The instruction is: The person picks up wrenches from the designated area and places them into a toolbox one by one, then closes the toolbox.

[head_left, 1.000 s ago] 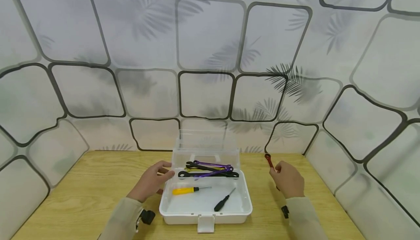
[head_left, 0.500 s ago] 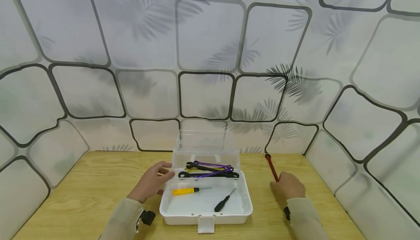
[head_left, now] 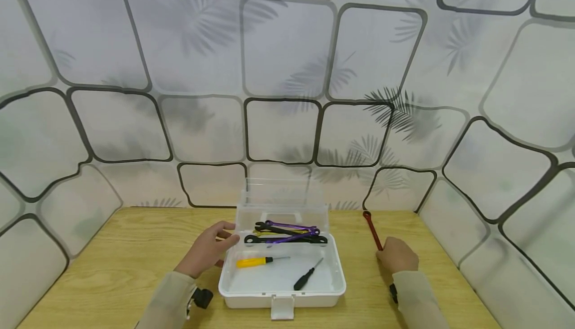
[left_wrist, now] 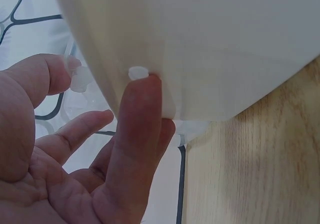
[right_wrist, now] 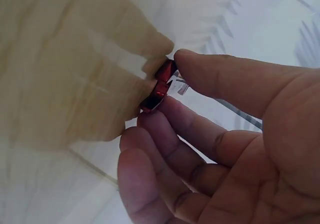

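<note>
A red wrench (head_left: pixel 373 230) lies on the wooden table at the right, its ring end toward the wall. My right hand (head_left: pixel 399 255) pinches its near, open end; in the right wrist view the thumb and fingertips (right_wrist: pixel 150 121) meet opposite sides of the red metal. My left hand (head_left: pixel 206 249) rests at the left side of a white toolbox (head_left: pixel 258 300), whose see-through lid (head_left: pixel 280 214) stands raised. In the left wrist view, one finger touches the box's outer wall beside a small white peg (left_wrist: pixel 138 73), and the thumb is at a clear hinge piece (left_wrist: pixel 80 79).
Black and purple wrenches (head_left: pixel 287 239), with a yellow one partly hidden among them, lie toward the box's back. A yellow screwdriver (head_left: pixel 251 262) and a black screwdriver (head_left: pixel 304 280) lie on its floor. The latch (head_left: pixel 282 308) hangs down in front. Patterned walls (head_left: pixel 283 129) enclose the table.
My right hand has drawn back along the red wrench to its near end, uncovering the shaft, then shifted slightly right. The left hand and toolbox look unmoved.
</note>
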Demonstrator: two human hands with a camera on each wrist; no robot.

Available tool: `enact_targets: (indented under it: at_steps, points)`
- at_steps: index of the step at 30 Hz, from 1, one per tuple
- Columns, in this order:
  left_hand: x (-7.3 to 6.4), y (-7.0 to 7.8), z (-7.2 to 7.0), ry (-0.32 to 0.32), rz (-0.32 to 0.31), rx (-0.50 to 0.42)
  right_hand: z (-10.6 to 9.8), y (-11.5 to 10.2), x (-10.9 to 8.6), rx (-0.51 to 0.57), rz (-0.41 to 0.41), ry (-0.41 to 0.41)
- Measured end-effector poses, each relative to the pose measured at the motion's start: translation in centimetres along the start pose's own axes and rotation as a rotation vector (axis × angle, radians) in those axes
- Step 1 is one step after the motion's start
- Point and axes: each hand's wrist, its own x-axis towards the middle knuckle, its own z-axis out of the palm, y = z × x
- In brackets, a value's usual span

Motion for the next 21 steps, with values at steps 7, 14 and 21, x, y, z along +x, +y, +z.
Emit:
enact_targets:
  at_steps: [7,14,21]
  points:
    - [0.01,-0.15,-0.02,-0.001,0.004,-0.005,-0.24,0.11,-0.17,0.010,0.019,-0.023]
    - [-0.07,-0.03,-0.04,-0.005,0.003,-0.009,-0.73,-0.30,-0.59,-0.010,0.055,-0.073]
    - [-0.03,-0.10,-0.05,-0.004,0.006,-0.008,-0.05,0.02,-0.23,-0.022,0.030,-0.056]
